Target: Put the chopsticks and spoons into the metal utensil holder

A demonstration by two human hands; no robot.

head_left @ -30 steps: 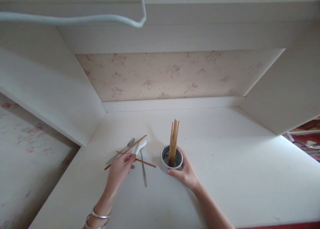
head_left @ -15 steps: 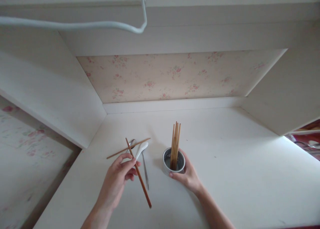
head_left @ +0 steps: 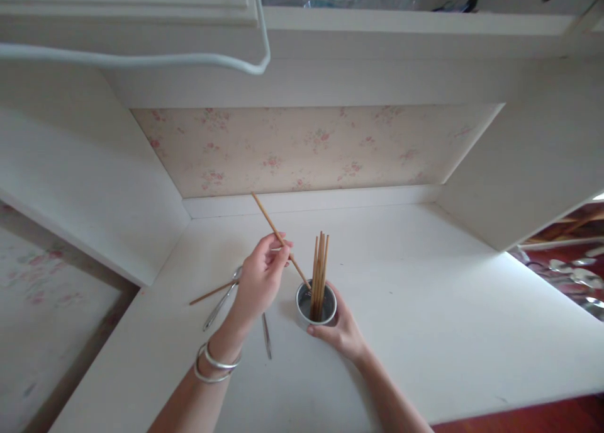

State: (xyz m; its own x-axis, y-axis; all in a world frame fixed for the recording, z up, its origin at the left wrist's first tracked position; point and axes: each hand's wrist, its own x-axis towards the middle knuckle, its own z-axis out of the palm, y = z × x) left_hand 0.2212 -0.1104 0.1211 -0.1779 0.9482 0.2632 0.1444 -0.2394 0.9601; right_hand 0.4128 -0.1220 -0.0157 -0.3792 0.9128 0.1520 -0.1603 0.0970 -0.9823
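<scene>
My left hand [head_left: 261,275] pinches a wooden chopstick [head_left: 271,225], tilted with its lower tip at the rim of a small round metal holder [head_left: 305,314]. Several wooden chopsticks [head_left: 320,268] stand upright inside the holder. My right hand [head_left: 340,329] wraps round the holder's near right side on the white table [head_left: 425,307]. One more chopstick [head_left: 210,292] lies flat to the left of my left hand, beside a metal spoon [head_left: 219,305]. Another slim metal handle [head_left: 267,335] shows just below my left wrist.
White cabinet walls close in the left [head_left: 94,175] and right [head_left: 523,168] of the table, with floral wallpaper [head_left: 311,146] at the back. A white wire rail [head_left: 141,58] hangs overhead at the upper left. Shiny cutlery on a red surface [head_left: 573,275] lies at the far right.
My left hand lifted one chopstick off the table, swung it up and moved right, bringing its tip to the holder. The right hand stayed on the holder. The view shifted slightly.
</scene>
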